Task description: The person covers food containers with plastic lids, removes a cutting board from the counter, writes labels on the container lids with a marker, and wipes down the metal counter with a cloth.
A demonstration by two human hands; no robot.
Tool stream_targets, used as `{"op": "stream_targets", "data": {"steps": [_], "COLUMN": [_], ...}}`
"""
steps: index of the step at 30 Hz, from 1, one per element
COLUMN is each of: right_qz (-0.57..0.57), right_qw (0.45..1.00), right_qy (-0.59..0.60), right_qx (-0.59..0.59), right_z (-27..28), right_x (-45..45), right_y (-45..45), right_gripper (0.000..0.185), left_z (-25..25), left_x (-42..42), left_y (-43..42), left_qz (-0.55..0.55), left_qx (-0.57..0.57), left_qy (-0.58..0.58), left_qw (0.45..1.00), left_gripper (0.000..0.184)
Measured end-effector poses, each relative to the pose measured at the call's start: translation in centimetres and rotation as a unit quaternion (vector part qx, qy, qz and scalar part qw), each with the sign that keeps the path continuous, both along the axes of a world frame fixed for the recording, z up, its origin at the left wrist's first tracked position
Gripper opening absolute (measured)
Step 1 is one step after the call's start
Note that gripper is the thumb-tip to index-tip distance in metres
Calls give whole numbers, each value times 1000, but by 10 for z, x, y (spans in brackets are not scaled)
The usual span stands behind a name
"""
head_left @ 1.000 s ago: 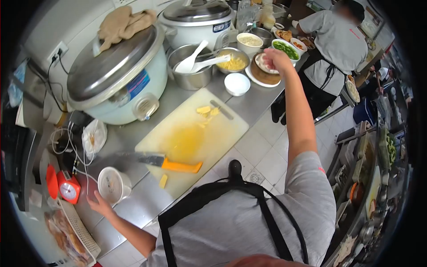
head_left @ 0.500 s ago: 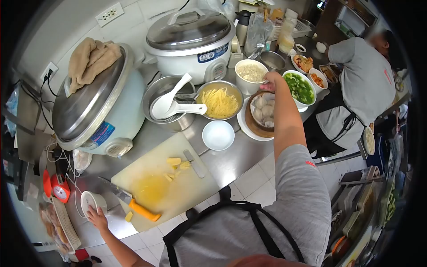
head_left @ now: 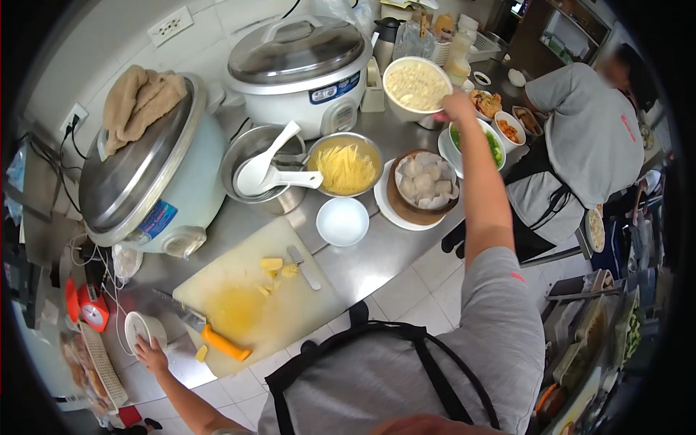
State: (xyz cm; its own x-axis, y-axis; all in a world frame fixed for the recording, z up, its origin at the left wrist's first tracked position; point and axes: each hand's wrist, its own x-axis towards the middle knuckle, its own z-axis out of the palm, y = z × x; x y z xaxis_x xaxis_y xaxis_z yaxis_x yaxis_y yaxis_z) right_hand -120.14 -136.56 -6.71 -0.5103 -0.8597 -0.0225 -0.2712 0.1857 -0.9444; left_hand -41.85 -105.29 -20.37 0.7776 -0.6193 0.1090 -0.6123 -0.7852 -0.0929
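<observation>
My right hand (head_left: 458,107) grips the rim of a white tub (head_left: 406,114) full of pale, chopped food, lifted off the counter and tilted toward me. Below it, a round bamboo steamer (head_left: 413,207) holds several pale dumplings (head_left: 420,179) on paper and stands on a white plate (head_left: 382,199). At the lower left, my left hand (head_left: 151,355) has its fingers on the rim of a small white bowl (head_left: 145,328). To the right of that bowl lies an orange-handled knife (head_left: 226,343), across the edge of a cutting board (head_left: 239,268) with yellow pieces (head_left: 271,264).
Two rice cookers (head_left: 297,54) stand at the back, one with a towel (head_left: 138,109) on its lid. A metal bowl (head_left: 346,165) of yellow shreds, a pot (head_left: 279,199) with white ladles and a white bowl (head_left: 342,222) sit mid-counter. Another person (head_left: 580,123) works at the right.
My right hand has raised the white tub and tipped it toward me, uncovering the dumplings in the steamer. My left hand stays at the small white bowl. The view has shifted slightly.
</observation>
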Motion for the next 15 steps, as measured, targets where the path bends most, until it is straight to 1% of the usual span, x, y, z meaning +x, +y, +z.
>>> {"op": "stream_targets", "data": {"steps": [1,3,4,5,6,7,8,9,10,12,14,15], "right_qz": [14,49,62,118,92,167,201,205,268,318,344,399], "right_qw": [999,995,995,990,992,983,975,975,958,946,937,915], "right_qy": [33,79,36,78,72,45,-22,-20,101,57,2,3], "right_qx": [11,-20,-63,-23,-42,-55,-93,-84,13,3,-62,-56], "right_z": [18,45,52,65,90,98,104,122,141,140,126,119], "right_x": [-3,-8,-15,-21,14,19,37,84,106,156,244,280], "right_y": [8,24,28,35,58,63,67,90,105,111,139,145], "right_gripper": [30,31,23,24,24,30,38,45,47,49,50,51], "left_z": [1,2,1,-10,-16,-5,-7,5,12,18,16,16], "left_x": [3,9,14,22,38,33,40,32,29,40,60,72], "left_y": [-1,-2,-3,1,9,10,19,17,18,25,41,47], "left_qz": [-14,-21,-52,-106,-150,-144,-105,-38,-18,-3,-7,-14], "left_qx": [-4,-10,-39,-63,-82,-28,-68,-87,-90,-92,-106,-114], "left_qy": [-3,-9,-10,-30,-52,-64,-59,-14,-15,-4,9,15], "left_qw": [1000,1000,998,992,984,987,990,995,996,996,994,993], "left_gripper": [54,53,51,50,49,50,52,54,56,57,57,57]}}
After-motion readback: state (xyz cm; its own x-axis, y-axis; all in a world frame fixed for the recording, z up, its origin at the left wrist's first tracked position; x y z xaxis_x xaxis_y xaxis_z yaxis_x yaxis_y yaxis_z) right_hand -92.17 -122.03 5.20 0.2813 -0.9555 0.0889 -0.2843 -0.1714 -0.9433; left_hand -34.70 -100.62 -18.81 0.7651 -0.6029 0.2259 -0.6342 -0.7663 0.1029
